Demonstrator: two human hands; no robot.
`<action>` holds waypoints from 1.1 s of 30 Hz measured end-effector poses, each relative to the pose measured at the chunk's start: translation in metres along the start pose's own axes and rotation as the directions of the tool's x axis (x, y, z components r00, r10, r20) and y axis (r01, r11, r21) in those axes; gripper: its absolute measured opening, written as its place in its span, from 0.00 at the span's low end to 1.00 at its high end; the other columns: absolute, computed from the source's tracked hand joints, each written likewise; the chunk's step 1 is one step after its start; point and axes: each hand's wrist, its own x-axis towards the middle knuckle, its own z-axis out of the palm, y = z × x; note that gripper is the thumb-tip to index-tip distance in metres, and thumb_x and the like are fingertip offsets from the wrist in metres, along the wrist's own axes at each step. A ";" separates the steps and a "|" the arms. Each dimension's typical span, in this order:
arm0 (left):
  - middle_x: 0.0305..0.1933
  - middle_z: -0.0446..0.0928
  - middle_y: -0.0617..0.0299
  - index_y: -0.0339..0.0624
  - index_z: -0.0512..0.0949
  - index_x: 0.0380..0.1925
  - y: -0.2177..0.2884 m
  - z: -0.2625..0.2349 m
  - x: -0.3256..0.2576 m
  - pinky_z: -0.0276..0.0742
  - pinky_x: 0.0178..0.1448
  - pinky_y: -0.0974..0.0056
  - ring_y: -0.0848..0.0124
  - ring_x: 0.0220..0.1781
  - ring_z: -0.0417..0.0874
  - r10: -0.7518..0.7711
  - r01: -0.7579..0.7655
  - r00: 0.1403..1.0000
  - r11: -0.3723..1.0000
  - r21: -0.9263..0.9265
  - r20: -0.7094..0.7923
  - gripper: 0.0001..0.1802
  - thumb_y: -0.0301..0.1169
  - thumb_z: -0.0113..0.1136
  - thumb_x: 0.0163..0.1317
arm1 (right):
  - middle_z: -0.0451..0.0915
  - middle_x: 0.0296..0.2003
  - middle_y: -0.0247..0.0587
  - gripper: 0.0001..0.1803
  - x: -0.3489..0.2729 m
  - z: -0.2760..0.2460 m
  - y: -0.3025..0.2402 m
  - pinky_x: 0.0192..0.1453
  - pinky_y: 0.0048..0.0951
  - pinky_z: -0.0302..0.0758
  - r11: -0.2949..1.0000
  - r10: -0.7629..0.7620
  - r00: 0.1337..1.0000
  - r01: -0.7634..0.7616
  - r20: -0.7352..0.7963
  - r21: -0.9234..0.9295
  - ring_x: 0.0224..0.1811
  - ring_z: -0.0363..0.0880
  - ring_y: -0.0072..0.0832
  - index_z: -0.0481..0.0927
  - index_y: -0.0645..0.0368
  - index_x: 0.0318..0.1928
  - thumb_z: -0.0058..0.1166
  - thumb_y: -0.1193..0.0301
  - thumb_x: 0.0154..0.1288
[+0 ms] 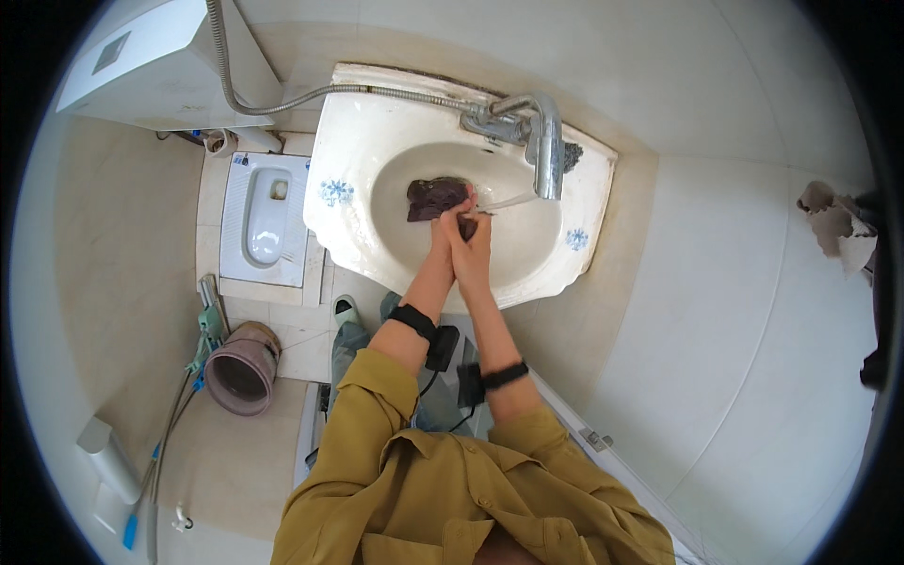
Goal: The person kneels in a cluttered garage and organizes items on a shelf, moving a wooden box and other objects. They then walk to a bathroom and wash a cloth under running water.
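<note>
Both my hands meet over the basin of a white sink (344,231), closed on a wet dark brown cloth (435,200). My left hand (448,222) grips its middle, and most of the cloth spreads out to the left against the basin wall. My right hand (476,234) presses beside the left one, with a small bunched part of the cloth between its fingers. Just right of my hands, a stream of water runs from the chrome faucet (546,155) toward the cloth. The fingertips partly hide one another.
A metal hose (320,92) crosses the sink's back edge to the faucet. Left of the sink lies a squat toilet (266,226) in the floor. A mauve bucket (241,377) stands nearer, beside mop handles (209,320). Tiled wall (697,311) rises on the right.
</note>
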 end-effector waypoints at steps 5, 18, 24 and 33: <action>0.53 0.78 0.62 0.44 0.76 0.54 -0.030 -0.009 -0.017 0.75 0.54 0.63 0.68 0.53 0.78 0.088 -0.087 0.995 0.996 0.026 -0.045 0.21 0.44 0.58 0.68 | 0.72 0.58 0.50 0.21 0.057 -0.008 0.027 0.60 0.32 0.72 0.869 0.220 0.955 -0.285 0.199 0.405 0.56 0.74 0.34 0.73 0.64 0.59 0.47 0.62 0.75; 0.51 0.78 0.55 0.37 0.77 0.48 0.003 -0.013 0.025 0.75 0.46 0.56 0.65 0.47 0.79 0.034 -0.008 0.991 0.982 0.190 -0.133 0.19 0.42 0.60 0.68 | 0.79 0.49 0.48 0.23 0.027 0.018 -0.002 0.62 0.34 0.71 0.891 0.242 0.962 -0.273 0.128 0.363 0.52 0.78 0.34 0.75 0.66 0.59 0.44 0.59 0.77; 0.43 0.80 0.58 0.39 0.79 0.48 -0.038 -0.014 0.013 0.77 0.43 0.58 0.67 0.41 0.79 0.448 -0.399 0.883 0.874 0.277 -0.142 0.23 0.48 0.58 0.67 | 0.81 0.49 0.45 0.25 0.070 0.003 0.028 0.53 0.28 0.78 0.789 0.398 0.888 -0.460 0.233 0.408 0.52 0.79 0.30 0.74 0.66 0.57 0.46 0.56 0.76; 0.37 0.79 0.57 0.37 0.80 0.40 -0.016 -0.008 0.001 0.74 0.40 0.56 0.67 0.36 0.78 0.425 -0.356 0.905 0.783 0.510 -0.020 0.19 0.44 0.59 0.67 | 0.75 0.56 0.44 0.23 0.062 0.008 0.026 0.59 0.31 0.73 0.672 0.373 0.894 -0.445 0.248 0.592 0.53 0.77 0.32 0.72 0.64 0.61 0.47 0.60 0.76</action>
